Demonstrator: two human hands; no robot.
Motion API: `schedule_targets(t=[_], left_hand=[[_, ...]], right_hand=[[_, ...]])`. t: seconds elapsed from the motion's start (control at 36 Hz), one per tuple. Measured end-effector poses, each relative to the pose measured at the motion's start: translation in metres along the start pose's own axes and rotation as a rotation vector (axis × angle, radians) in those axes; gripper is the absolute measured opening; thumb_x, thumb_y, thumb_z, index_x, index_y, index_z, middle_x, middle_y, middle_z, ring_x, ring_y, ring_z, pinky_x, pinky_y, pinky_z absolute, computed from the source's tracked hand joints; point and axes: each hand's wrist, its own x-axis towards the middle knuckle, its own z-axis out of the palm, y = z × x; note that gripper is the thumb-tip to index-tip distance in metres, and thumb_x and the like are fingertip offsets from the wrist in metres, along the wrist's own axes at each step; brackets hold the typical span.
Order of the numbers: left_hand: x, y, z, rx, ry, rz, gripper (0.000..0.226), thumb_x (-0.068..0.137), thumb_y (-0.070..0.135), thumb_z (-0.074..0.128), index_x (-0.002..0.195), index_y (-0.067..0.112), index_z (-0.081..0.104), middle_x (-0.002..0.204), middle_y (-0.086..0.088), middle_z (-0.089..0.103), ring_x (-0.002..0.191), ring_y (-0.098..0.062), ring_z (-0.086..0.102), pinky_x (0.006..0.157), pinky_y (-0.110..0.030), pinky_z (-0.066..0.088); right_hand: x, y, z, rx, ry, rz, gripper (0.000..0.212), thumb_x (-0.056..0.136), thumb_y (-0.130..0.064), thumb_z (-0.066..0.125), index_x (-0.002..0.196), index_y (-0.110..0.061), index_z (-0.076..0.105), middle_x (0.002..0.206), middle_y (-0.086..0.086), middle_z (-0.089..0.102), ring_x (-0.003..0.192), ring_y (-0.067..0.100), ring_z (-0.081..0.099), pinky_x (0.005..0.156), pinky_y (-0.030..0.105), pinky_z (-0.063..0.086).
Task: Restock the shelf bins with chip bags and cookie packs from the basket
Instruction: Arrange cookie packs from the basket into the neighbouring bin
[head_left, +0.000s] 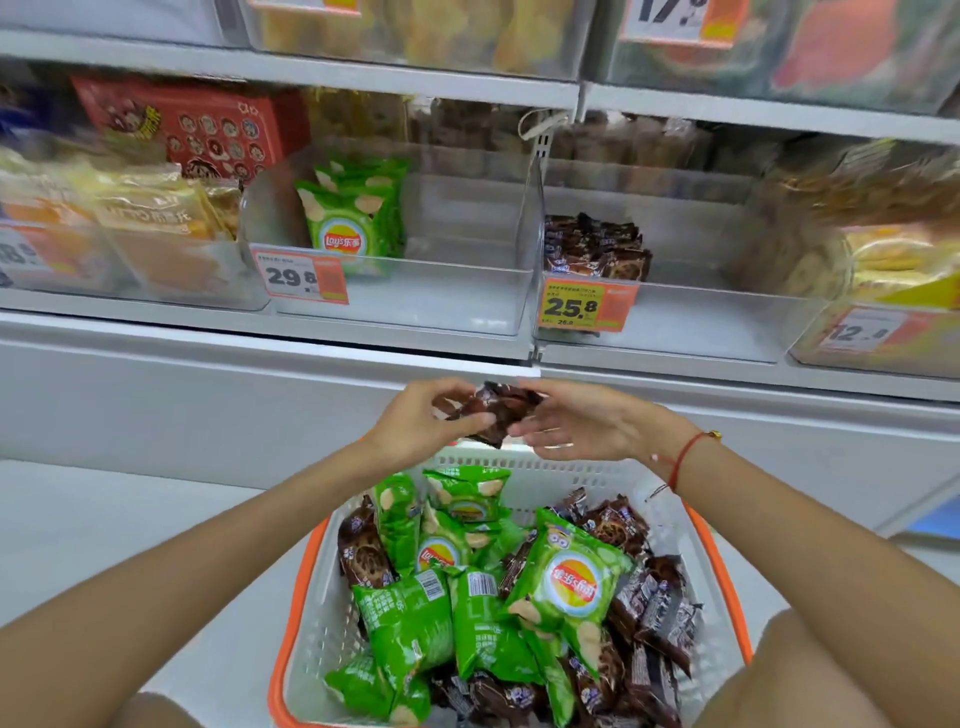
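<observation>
Basket (311, 582) rim below both hands' fingers (470, 422), cookie pack (493, 410)

You have one wide-angle head view, looking forward and down from close above the basket (317, 597) at your knees, with the shelf bins (415, 306) facing you just beyond your outstretched arms.

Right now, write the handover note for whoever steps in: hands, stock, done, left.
Left hand and right hand both hold brown cookie packs above the basket.
Done: a few chip bags stand in the left bin; some cookie packs lie in the right bin.
Left: many green bags and brown packs remain in the basket; both bins are mostly unfilled.
</observation>
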Motion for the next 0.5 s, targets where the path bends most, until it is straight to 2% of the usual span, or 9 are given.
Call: schedule_targets(t=[0.03, 0.08, 0.17, 0.22, 0.28, 0.36, 0.42, 0.5], left_hand=[[0.001, 0.003, 0.000, -0.080, -0.003, -0.039, 0.015, 0.084, 0.023, 0.072, 0.096, 0.016, 0.068, 0.083, 0.006, 0.069, 0.069, 0.007, 0.060, 0.069, -0.010, 0.045], [0.002, 0.006, 0.000, -0.197, -0.019, -0.141, 0.022, 0.087, 0.032, 0.068, 0.101, 0.015, 0.070, 0.093, 0.002, 0.072, 0.085, -0.001, 0.065, 0.080, -0.016, 0.049], [0.005, 0.006, 0.003, -0.254, -0.004, -0.243, 0.037, 0.086, 0.044, 0.065, 0.109, 0.016, 0.070, 0.105, 0.000, 0.071, 0.101, -0.009, 0.064, 0.092, -0.025, 0.050], [0.006, 0.010, 0.006, -0.258, -0.007, -0.259, 0.037, 0.087, 0.045, 0.063, 0.111, 0.017, 0.070, 0.105, 0.001, 0.072, 0.102, -0.009, 0.064, 0.086, -0.020, 0.050], [0.005, 0.016, 0.009, -0.260, -0.030, -0.259, 0.033, 0.089, 0.044, 0.061, 0.109, 0.020, 0.072, 0.103, 0.003, 0.073, 0.097, -0.004, 0.064, 0.072, -0.009, 0.048], [0.003, 0.023, 0.013, -0.317, -0.057, -0.255, 0.027, 0.090, 0.040, 0.061, 0.108, 0.023, 0.072, 0.099, 0.006, 0.074, 0.082, 0.007, 0.065, 0.062, 0.000, 0.044], [0.002, 0.027, 0.014, -0.339, -0.078, -0.252, 0.027, 0.090, 0.038, 0.062, 0.111, 0.023, 0.071, 0.101, 0.005, 0.073, 0.085, 0.005, 0.066, 0.066, -0.003, 0.046], [0.004, 0.025, 0.012, -0.376, -0.072, -0.262, 0.030, 0.087, 0.035, 0.066, 0.116, 0.026, 0.067, 0.110, 0.001, 0.071, 0.104, -0.008, 0.064, 0.088, -0.020, 0.049]], right_hand=[[-0.003, -0.001, -0.001, -0.003, 0.007, -0.023, 0.039, 0.093, -0.051, 0.048, 0.086, -0.015, 0.059, 0.071, -0.001, 0.069, 0.061, 0.009, 0.057, 0.057, 0.018, 0.048], [-0.004, -0.002, -0.005, -0.033, 0.056, -0.086, 0.049, 0.091, -0.060, 0.044, 0.089, -0.014, 0.060, 0.069, -0.002, 0.065, 0.058, 0.008, 0.053, 0.055, 0.018, 0.045], [-0.005, -0.002, -0.005, -0.139, 0.182, -0.214, 0.052, 0.085, -0.065, 0.050, 0.095, -0.016, 0.065, 0.081, -0.002, 0.062, 0.068, 0.011, 0.055, 0.063, 0.022, 0.045], [-0.006, -0.002, -0.005, -0.197, 0.244, -0.305, 0.042, 0.086, -0.059, 0.055, 0.099, -0.020, 0.064, 0.092, -0.001, 0.064, 0.083, 0.015, 0.059, 0.073, 0.025, 0.048], [-0.008, -0.002, -0.005, -0.236, 0.237, -0.358, 0.032, 0.088, -0.050, 0.059, 0.103, -0.022, 0.063, 0.102, 0.001, 0.067, 0.094, 0.016, 0.061, 0.081, 0.026, 0.049], [-0.010, -0.001, -0.005, -0.246, 0.188, -0.353, 0.027, 0.088, -0.034, 0.066, 0.109, -0.019, 0.064, 0.100, 0.002, 0.069, 0.088, 0.012, 0.063, 0.082, 0.026, 0.048], [-0.010, -0.001, -0.007, -0.244, 0.205, -0.364, 0.031, 0.086, -0.026, 0.070, 0.114, -0.014, 0.063, 0.101, 0.005, 0.069, 0.086, 0.012, 0.063, 0.080, 0.026, 0.047], [-0.012, -0.001, -0.012, -0.181, 0.241, -0.408, 0.034, 0.083, -0.022, 0.073, 0.114, -0.013, 0.063, 0.107, 0.005, 0.069, 0.090, 0.011, 0.064, 0.076, 0.022, 0.047]])
